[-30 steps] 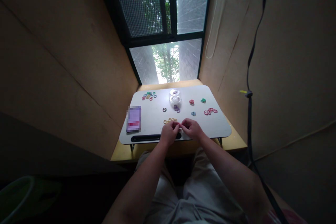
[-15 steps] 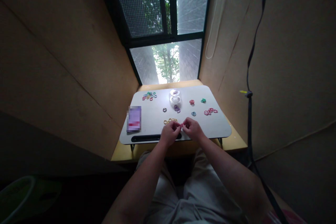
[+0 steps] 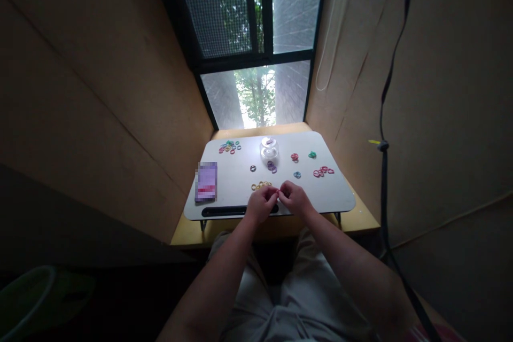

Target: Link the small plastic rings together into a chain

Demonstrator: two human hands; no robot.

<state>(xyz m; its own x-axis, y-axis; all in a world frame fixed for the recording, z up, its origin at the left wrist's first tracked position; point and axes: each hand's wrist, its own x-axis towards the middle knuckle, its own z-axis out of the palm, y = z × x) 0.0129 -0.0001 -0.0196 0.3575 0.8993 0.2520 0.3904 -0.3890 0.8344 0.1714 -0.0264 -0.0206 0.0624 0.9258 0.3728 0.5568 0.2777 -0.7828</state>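
Head view: straight on the near side of the clear jar [image 3: 269,152], the left hand [image 3: 260,204] and right hand [image 3: 295,199] meet over the white desk [image 3: 236,181], each grip pinched nearly closed on a small pinkish-red piece [image 3: 278,191] between them — its exact shape is too small to tell. Fingertips this close probably give fine control of something so tiny. Yellow rings [image 3: 263,184] lie just beside the left hand, also on the jar's near side, with purple rings [image 3: 272,168] closer to its base. Right of the jar sit red rings [image 3: 294,157], green rings [image 3: 312,155], blue rings [image 3: 297,175] and pink rings [image 3: 323,172], spaced apart, likely to keep colours from mixing; left of it, the multicoloured pile [image 3: 229,147] seems unsorted — colours overlap there.
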